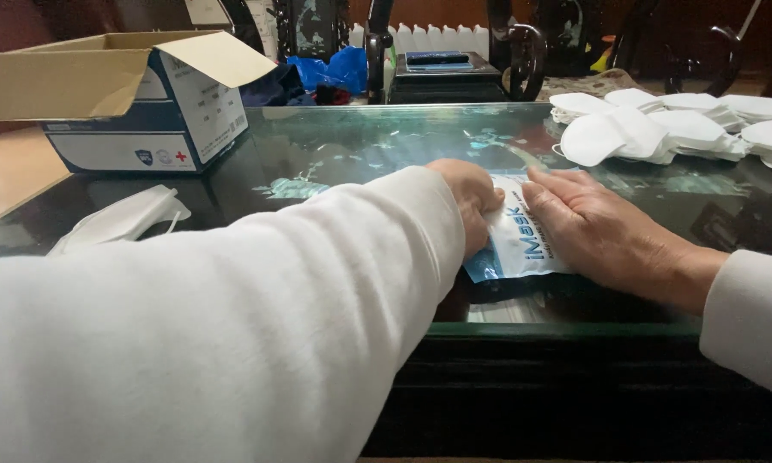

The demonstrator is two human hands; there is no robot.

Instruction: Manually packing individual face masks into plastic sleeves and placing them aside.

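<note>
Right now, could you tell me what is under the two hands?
A flat white-and-blue pouch lies on the glass table, pressed by the left hand and right hand. Its contents and the covered parts cannot be seen.

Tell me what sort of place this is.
Probably a room in a home, used for packing by hand. Dark carved wooden chairs stand behind a glass-topped table, which carries an open cardboard box and a pile of white masks.

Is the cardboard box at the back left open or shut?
Open: the white and blue cardboard box has its brown top flaps raised and spread outward.
</note>
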